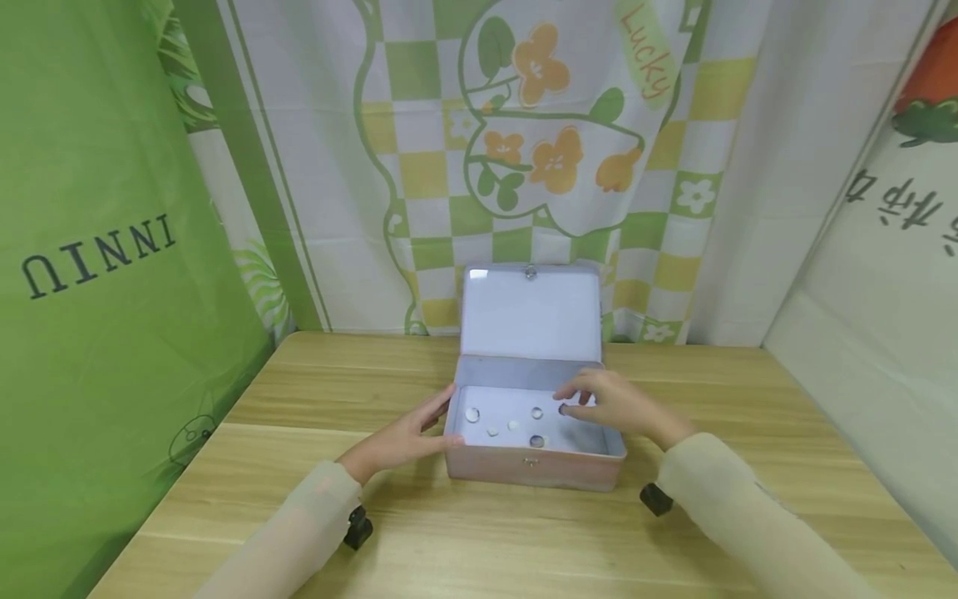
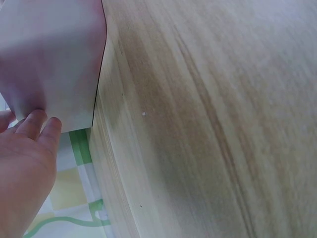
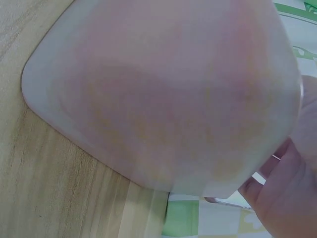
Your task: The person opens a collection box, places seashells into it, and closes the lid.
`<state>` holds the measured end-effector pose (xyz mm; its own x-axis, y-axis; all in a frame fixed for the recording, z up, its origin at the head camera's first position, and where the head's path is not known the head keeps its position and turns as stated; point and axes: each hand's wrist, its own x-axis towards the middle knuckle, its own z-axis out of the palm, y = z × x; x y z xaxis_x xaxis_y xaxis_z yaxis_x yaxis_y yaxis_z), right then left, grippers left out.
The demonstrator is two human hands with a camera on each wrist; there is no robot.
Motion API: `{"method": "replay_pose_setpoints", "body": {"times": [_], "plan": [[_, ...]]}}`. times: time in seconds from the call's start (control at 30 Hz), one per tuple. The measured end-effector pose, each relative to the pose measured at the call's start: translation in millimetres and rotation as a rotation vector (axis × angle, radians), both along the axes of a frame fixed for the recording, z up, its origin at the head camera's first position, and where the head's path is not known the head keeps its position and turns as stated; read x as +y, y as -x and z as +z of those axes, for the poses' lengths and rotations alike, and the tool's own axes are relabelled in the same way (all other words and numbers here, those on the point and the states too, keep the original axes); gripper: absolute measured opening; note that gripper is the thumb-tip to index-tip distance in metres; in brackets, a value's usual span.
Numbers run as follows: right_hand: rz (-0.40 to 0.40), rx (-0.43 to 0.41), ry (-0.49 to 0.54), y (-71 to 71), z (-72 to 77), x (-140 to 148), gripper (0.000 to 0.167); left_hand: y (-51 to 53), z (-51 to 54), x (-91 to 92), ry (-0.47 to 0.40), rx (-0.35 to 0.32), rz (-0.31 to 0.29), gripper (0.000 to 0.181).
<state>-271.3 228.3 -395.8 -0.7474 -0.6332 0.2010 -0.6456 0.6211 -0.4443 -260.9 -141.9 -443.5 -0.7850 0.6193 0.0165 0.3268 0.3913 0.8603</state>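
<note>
An open metal box [image 1: 535, 470] stands on the table with its lid [image 1: 531, 316] raised at the back. Several small round pieces [image 1: 536, 413] lie spread over its pale floor. My left hand [image 1: 397, 437] holds the box's left wall, thumb over the rim near the front corner; in the left wrist view that hand [image 2: 27, 168] has its fingertips on the box's outside [image 2: 54, 64]. Over the right half of the box, my right hand [image 1: 617, 403] pinches a small dark round piece [image 1: 563, 408] at the thumb and index tips. The right wrist view hides those tips behind the box [image 3: 163, 99].
The wooden table [image 1: 404, 532] extends around the box on both sides and in front. A patterned curtain [image 1: 419, 166] hangs behind the raised lid. Green cloth [image 1: 97, 349] hangs at the left, and a pale printed cloth [image 1: 868, 316] at the right.
</note>
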Motion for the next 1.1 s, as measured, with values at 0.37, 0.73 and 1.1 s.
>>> {"method": "replay_pose_setpoints", "body": {"times": [0.37, 0.73, 1.1], "plan": [[0.001, -0.001, 0.001, -1.9, 1.8, 0.2, 0.02, -1.1, 0.4, -0.3, -0.001, 0.004, -0.001, 0.095], [-0.013, 0.038, 0.012, -6.6, 7.2, 5.0, 0.02, -0.9, 0.7, 0.5, 0.003, 0.0, 0.005, 0.096], [-0.048, 0.01, 0.06, -22.7, 20.8, 27.9, 0.019, -1.0, 1.0, 0.3, 0.004, 0.001, 0.005, 0.095]]}}
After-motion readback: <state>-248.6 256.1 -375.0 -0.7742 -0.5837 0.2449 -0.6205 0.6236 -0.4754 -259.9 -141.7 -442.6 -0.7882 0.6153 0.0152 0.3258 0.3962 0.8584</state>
